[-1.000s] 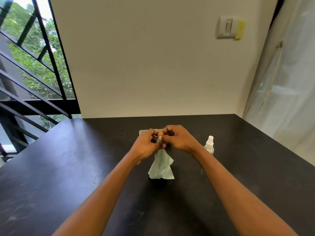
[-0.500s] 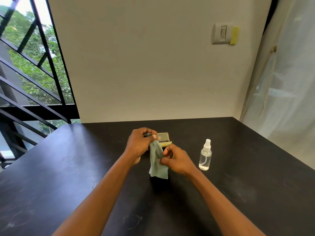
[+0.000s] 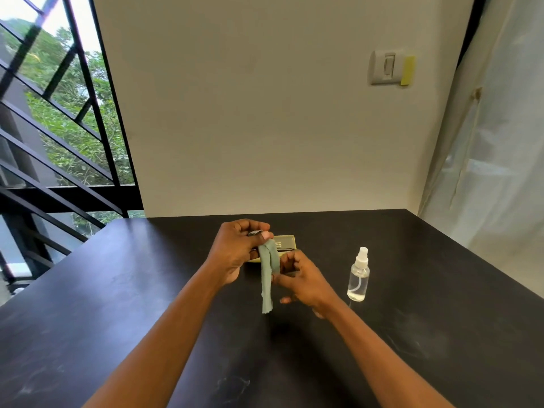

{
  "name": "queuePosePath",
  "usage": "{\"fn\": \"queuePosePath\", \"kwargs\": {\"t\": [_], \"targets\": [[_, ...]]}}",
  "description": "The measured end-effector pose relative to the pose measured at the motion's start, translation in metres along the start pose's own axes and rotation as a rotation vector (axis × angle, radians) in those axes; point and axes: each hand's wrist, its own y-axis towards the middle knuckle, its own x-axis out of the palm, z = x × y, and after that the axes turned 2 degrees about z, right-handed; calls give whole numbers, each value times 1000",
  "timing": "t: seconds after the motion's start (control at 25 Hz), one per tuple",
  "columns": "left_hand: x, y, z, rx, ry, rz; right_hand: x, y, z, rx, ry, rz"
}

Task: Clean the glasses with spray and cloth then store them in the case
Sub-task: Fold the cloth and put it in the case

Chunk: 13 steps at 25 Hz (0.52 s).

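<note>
Your left hand (image 3: pixel 235 254) pinches the green cloth (image 3: pixel 268 278) and part of the glasses (image 3: pixel 255 232); your right hand (image 3: pixel 303 282) pinches the cloth lower down, above the bench (image 3: pixel 117 304).

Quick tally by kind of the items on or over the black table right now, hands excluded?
Cloth: 1, green, hanging from the left hand
Spray bottle: 1, clear, standing upright
Glasses case: 1, yellow-green, lying behind the hands
Glasses: 1, mostly hidden in the left hand's grip
Total: 4
</note>
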Motion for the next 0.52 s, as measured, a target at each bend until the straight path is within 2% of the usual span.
{"fn": "queuePosePath", "kwargs": {"t": [0.28, 0.4, 0.52], "targets": [[-10, 1, -2, 29, 56, 13, -10, 8, -10, -39, -26, 80], [-26, 6, -2, 50, 206, -5, -30, 7, -25, -33, -68, 54], [-40, 9, 2, 50, 369, -108, -48, 9, -41, -95, -170, 12]]}}
